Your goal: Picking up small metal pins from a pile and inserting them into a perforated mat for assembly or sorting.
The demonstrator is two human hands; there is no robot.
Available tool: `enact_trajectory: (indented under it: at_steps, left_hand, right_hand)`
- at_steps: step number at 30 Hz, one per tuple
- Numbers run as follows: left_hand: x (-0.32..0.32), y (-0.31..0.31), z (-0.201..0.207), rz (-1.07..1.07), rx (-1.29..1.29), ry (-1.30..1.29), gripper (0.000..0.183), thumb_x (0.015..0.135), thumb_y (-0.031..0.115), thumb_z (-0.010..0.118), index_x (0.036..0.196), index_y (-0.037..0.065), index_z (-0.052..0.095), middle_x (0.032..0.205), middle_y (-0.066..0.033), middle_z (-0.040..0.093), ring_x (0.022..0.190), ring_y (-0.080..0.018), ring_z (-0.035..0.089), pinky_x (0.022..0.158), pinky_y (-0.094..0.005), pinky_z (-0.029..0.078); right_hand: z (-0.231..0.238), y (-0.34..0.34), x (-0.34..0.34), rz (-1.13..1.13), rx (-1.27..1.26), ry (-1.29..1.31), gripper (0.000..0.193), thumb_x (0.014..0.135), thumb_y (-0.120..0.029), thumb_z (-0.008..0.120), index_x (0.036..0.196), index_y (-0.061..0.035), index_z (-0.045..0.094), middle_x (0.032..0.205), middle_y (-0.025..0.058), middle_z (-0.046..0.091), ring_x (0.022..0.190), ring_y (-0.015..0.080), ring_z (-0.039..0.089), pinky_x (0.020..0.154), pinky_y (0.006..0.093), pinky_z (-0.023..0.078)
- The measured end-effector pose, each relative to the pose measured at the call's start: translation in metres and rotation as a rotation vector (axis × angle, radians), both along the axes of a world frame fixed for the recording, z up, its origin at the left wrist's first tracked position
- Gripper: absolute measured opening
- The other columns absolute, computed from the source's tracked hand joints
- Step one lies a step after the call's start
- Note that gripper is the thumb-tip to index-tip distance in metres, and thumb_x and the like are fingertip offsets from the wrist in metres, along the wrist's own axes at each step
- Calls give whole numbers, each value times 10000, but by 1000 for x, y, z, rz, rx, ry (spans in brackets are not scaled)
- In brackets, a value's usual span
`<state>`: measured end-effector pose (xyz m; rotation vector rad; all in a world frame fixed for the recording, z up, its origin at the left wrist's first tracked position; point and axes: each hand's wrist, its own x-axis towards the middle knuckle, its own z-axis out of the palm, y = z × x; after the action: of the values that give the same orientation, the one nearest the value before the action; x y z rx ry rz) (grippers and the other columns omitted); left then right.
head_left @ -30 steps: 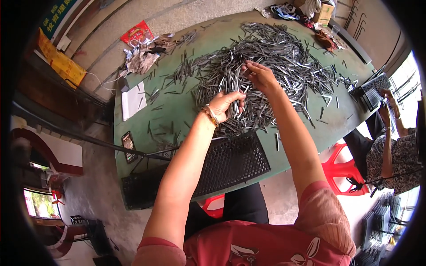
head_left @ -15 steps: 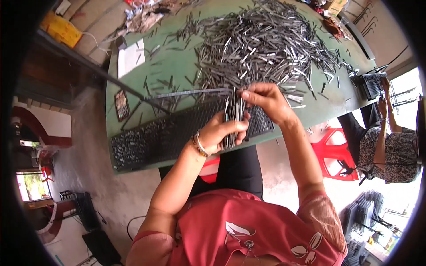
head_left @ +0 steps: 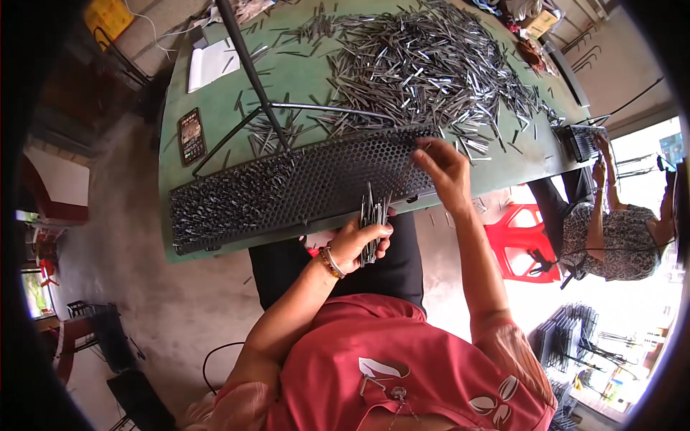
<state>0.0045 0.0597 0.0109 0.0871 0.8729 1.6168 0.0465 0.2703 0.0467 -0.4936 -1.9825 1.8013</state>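
My left hand [head_left: 357, 243] is closed around an upright bundle of thin dark metal strips [head_left: 371, 215], held in front of the table's near edge. A long black perforated panel [head_left: 338, 169] lies along that edge, with black rods rising from it. Its left part is packed with strip ends [head_left: 230, 202] standing in the holes, while the holes farther right show bare. My right hand [head_left: 447, 169] is over the panel's right end, fingertips pinched together. Whatever they hold is too small to make out. Beyond the panel spreads a large heap of loose strips [head_left: 431, 65].
On the green table [head_left: 176, 136] are a phone [head_left: 192, 136] and white paper [head_left: 213, 66] at the left. A red plastic chair [head_left: 521, 241] stands to the right. Farther right, another person [head_left: 611, 237] handles a similar small black panel [head_left: 581, 142].
My right hand has left the bundle and moved to the panel's right end. The left hand with the strips has lowered slightly toward me. The view has shifted, and the panel appears tilted up more.
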Motion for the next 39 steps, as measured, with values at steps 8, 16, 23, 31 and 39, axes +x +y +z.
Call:
enact_trajectory:
  at_steps: [8, 16, 23, 31, 39]
  left_hand:
    - [4, 6, -12, 57, -69, -89, 298, 812, 130, 607, 1085, 40, 530, 738, -19, 566, 615, -111, 573, 507, -253, 490]
    - [2, 0, -13, 43, -59, -33, 304, 820, 128, 599, 1091, 18, 517, 759, -27, 562, 626, -109, 570, 504, -256, 483]
    - [3, 0, -17, 11, -25, 21, 372, 826, 118, 600, 1168, 30, 481, 793, -19, 548, 643, -89, 541, 532, -238, 463]
    - [-2, -4, -17, 55, -29, -59, 363, 818, 133, 602, 1140, 3, 498, 769, -38, 572, 623, -101, 562, 506, -244, 480]
    - [1, -6, -14, 6, -29, -18, 381, 818, 110, 594, 1173, 26, 484, 783, -28, 562, 628, -93, 555, 518, -236, 471]
  right_hand:
    - [3, 16, -45, -11, 405, -26, 202, 826, -71, 653, 1017, -12, 631, 861, 53, 677, 773, 96, 625, 709, 238, 487]
    - [-13, 12, -53, 1, 544, -15, 192, 815, -98, 664, 993, -28, 648, 848, 71, 684, 769, 102, 642, 682, 248, 492]
    - [-11, 7, -52, -40, 612, -18, 206, 804, -89, 674, 997, -23, 646, 856, 94, 682, 741, 130, 650, 672, 254, 500]
    - [-29, 5, -53, -49, 767, 65, 181, 794, -56, 673, 966, -12, 639, 863, 109, 676, 734, 167, 661, 658, 271, 514]
    - [-24, 7, -52, 42, 740, 28, 190, 782, -74, 676, 958, -14, 636, 874, 132, 660, 773, 261, 661, 680, 310, 516]
